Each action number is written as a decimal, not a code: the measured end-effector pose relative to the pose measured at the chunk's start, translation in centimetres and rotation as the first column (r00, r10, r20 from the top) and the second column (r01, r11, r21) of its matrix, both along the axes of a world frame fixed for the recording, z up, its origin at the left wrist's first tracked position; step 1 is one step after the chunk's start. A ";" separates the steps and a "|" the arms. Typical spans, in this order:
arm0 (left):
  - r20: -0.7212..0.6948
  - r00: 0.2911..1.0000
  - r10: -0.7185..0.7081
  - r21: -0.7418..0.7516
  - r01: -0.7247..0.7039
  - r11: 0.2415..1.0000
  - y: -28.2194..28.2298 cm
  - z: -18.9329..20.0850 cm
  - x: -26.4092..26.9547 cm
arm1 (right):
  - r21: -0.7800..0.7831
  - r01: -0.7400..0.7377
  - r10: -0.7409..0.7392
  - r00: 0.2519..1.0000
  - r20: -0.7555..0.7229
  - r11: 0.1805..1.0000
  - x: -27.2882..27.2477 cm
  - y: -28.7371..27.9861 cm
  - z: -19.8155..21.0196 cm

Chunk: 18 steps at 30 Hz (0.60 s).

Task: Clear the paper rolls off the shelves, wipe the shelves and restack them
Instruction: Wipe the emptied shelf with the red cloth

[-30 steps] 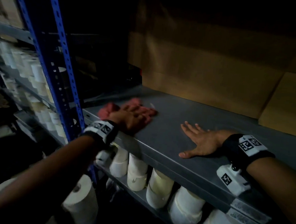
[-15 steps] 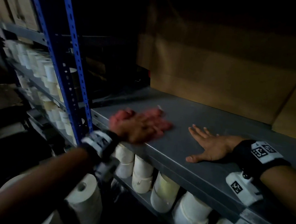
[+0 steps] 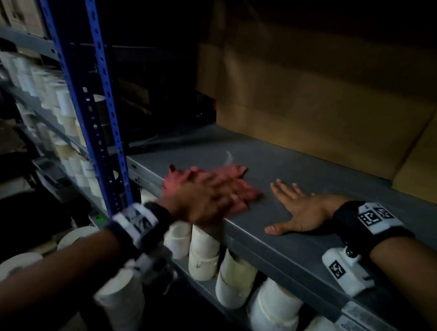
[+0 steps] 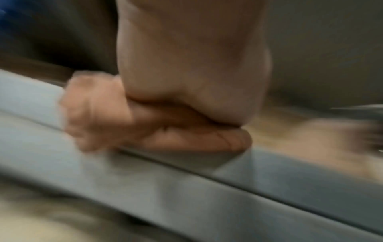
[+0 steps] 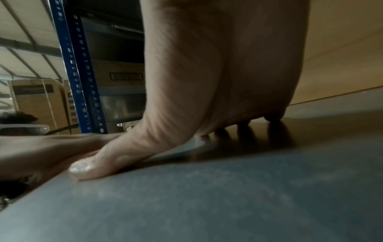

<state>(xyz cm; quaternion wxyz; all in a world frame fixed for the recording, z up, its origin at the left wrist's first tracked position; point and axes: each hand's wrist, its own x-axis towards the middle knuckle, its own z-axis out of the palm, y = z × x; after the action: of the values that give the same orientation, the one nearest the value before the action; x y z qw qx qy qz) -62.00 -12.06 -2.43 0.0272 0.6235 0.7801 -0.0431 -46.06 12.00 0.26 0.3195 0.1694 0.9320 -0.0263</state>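
On the grey shelf point(image 3: 276, 174), the left hand point(image 3: 204, 200) is pressing a red cloth point(image 3: 227, 176) flat-fingered, while just beside it the right hand point(image 3: 299, 209) is lying spread wide, holding nothing.

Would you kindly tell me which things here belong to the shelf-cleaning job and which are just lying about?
Job: cloth under left hand; shelf, with right hand flat on it; paper rolls below.

Lying about: cardboard behind; blue post.

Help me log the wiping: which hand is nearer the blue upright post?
Left. The left hand presses the red cloth just right of the blue post; the right hand lies flat farther right on the shelf.
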 end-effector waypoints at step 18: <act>0.319 0.819 0.477 -0.023 -0.496 0.868 1.8 -1.5 -7.0 | -0.010 0.004 -0.004 1.000 0.001 1.000 -0.3 0.9 -0.8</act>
<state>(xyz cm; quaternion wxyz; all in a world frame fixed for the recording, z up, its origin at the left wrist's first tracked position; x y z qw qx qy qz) -69.03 -10.23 -3.97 0.1418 0.4030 0.8997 0.0890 -46.38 12.94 -0.52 0.3209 0.1697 0.9313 -0.0317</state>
